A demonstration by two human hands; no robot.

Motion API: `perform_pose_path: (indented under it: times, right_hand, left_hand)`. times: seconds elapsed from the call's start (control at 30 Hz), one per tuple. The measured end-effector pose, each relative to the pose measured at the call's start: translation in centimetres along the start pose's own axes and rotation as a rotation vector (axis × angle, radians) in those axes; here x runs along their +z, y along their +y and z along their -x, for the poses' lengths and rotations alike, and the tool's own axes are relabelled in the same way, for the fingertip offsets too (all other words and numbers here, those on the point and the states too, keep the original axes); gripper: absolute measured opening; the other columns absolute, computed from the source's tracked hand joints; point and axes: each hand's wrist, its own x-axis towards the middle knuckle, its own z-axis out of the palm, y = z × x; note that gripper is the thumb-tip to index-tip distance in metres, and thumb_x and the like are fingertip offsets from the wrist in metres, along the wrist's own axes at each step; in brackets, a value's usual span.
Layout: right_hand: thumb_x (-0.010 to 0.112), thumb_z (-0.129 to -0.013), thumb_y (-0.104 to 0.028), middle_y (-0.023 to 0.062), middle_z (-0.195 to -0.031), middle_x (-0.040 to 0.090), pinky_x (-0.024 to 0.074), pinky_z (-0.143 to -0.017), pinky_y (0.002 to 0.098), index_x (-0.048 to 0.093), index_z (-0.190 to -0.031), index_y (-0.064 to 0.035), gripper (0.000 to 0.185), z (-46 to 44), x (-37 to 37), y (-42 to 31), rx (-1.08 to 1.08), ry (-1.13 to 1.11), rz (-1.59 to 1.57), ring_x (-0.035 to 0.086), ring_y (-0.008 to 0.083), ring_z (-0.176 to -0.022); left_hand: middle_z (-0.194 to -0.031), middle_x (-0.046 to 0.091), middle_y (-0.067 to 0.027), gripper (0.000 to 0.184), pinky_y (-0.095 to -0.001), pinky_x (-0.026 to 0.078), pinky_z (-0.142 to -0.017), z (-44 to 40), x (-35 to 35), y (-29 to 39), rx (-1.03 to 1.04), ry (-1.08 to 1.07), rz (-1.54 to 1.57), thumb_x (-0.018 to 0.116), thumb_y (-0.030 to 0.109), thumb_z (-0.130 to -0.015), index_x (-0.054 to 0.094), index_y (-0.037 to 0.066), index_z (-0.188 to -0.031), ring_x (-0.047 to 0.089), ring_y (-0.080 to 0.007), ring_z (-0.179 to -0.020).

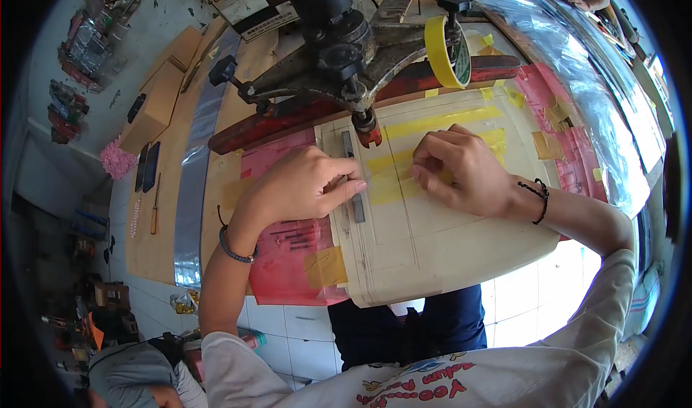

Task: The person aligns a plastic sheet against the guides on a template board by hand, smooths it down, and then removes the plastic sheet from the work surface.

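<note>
Bar: a slim grey bar [358, 208] lies flat on the cream sheet, near its left edge, just inside it.
Bar's axis: runs from near to far, the far end leaning slightly left; its middle is covered by the left hand.
Left hand [317, 184]: at the bar's middle, fingers curled, thumb and forefinger drawn close together over it; whether they pinch or only press cannot be told.
Right hand [461, 171]: over the yellow tape on the sheet, fingers bent in, thumb near the forefinger; whether anything is between them cannot be told.
Sheet: the cream sheet [461, 246] carries thin ruled lines, some running near to far, roughly alongside the bar; its near edge reaches the person's lap.
Tape: yellow strips [440, 123] run crosswise over the sheet's far half, to the right of the bar.
Under the sheet: a pink layer [285, 267] shows on both sides, patched with brown tape [326, 267].
Frame: a black metal frame [310, 76] stands beyond the hands, its red tip [367, 132] above the sheet; a tape roll [441, 51] hangs on it.
Table: wood, with a screwdriver [154, 217] at left.
Room: white floor tiles [310, 321], clear film [577, 69] at right, another person [137, 375] lower left.
</note>
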Motion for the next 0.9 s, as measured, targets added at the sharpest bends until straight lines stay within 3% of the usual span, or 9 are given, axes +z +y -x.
perform_pose_path:
  times: [0.13,0.43,0.63,0.8,0.9]
  right_hand:
    - [0.069,-0.092,-0.016,0.0094,-0.084,0.072,0.0491,-0.085,0.0424,0.062,-0.091,-0.0067,0.011,0.0,0.3,0.3,0.024,0.009,0.043,0.071,0.0300,-0.082]
    - [0.068,-0.087,-0.014,0.0083,-0.079,0.068,0.0491,-0.083,0.0435,0.060,-0.085,-0.0074,0.010,-0.1,0.8,0.5,0.071,0.025,0.166,0.068,0.0315,-0.079]
    - [0.067,-0.084,-0.012,0.0084,-0.077,0.065,0.0490,-0.083,0.0440,0.058,-0.083,-0.0075,0.011,-0.1,0.8,0.5,0.075,0.003,0.191,0.067,0.0309,-0.081]
    - [0.067,-0.084,-0.012,0.0079,-0.078,0.065,0.0484,-0.082,0.0440,0.058,-0.084,-0.0075,0.011,-0.1,0.7,0.5,0.073,0.004,0.201,0.067,0.0305,-0.082]
    - [0.068,-0.084,-0.012,0.0074,-0.079,0.065,0.0481,-0.082,0.0440,0.058,-0.086,-0.0077,0.011,0.0,0.8,0.6,0.072,0.007,0.192,0.067,0.0304,-0.082]
  left_hand:
    - [-0.065,0.065,-0.0207,0.022,-0.0463,0.052,-0.060,0.1,0.0,-0.7,0.008,0.026,-0.128,0.069,0.024,-0.098,0.074,0.004,-0.091,0.067,-0.0405,-0.062]
    - [-0.064,0.062,-0.0170,0.017,-0.0450,0.048,-0.061,0.4,0.0,1.2,-0.053,0.103,-0.253,0.069,0.020,-0.091,0.065,0.004,-0.085,0.064,-0.0362,-0.059]
    - [-0.062,0.060,-0.0154,0.014,-0.0448,0.048,-0.059,0.4,0.2,-0.9,0.048,0.156,-0.289,0.068,0.017,-0.090,0.062,0.005,-0.087,0.063,-0.0357,-0.058]
    - [-0.063,0.061,-0.0146,0.011,-0.0423,0.049,-0.058,0.5,0.2,0.7,0.092,0.050,-0.124,0.068,0.015,-0.089,0.069,0.006,-0.095,0.064,-0.0323,-0.056]
    - [-0.061,0.062,-0.0144,0.019,-0.0416,0.050,-0.057,0.4,0.7,1.1,0.107,0.007,-0.113,0.069,0.015,-0.090,0.074,0.008,-0.107,0.064,-0.0304,-0.054]
